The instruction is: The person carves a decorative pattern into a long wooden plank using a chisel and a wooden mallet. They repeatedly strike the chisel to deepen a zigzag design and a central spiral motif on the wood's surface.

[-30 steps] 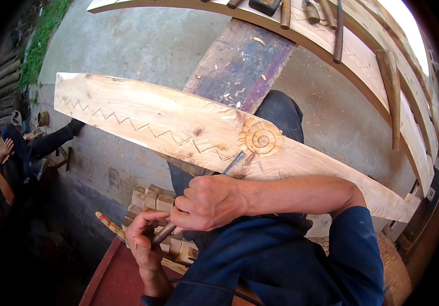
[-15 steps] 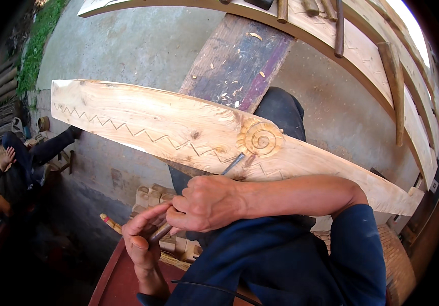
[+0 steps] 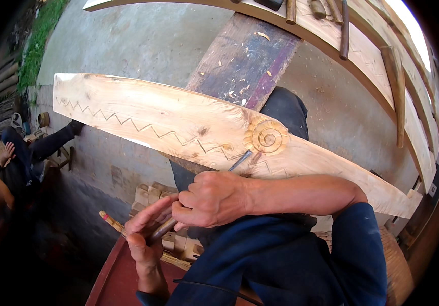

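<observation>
Head view, chisel axis: I read the chisel [image 3: 240,160] as slanting from handle end at lower left to blade at upper right, tip at the board just below the rosette.
Board axis: the pale board [image 3: 143,109] runs from upper left down to lower right, across the plank [image 3: 245,56].
Right hand: [image 3: 213,199] fingers closed around the chisel, hiding its middle from me.
Left hand: [image 3: 147,246] fingers spread and loosely curved about the handle end; whether the palm presses, I cannot tell.
In the way: right forearm [image 3: 301,195], over the board's near edge.
Around: curved beam [image 3: 260,11] bearing wooden-handled tools [image 3: 345,33]; wood blocks [image 3: 149,195] below the board; seated person [image 3: 18,153] at left.
Looks: chisel blade dark metal, handle brown; board grained, knotted, zigzag-cut, with spiral-centred rosette [image 3: 268,136].
</observation>
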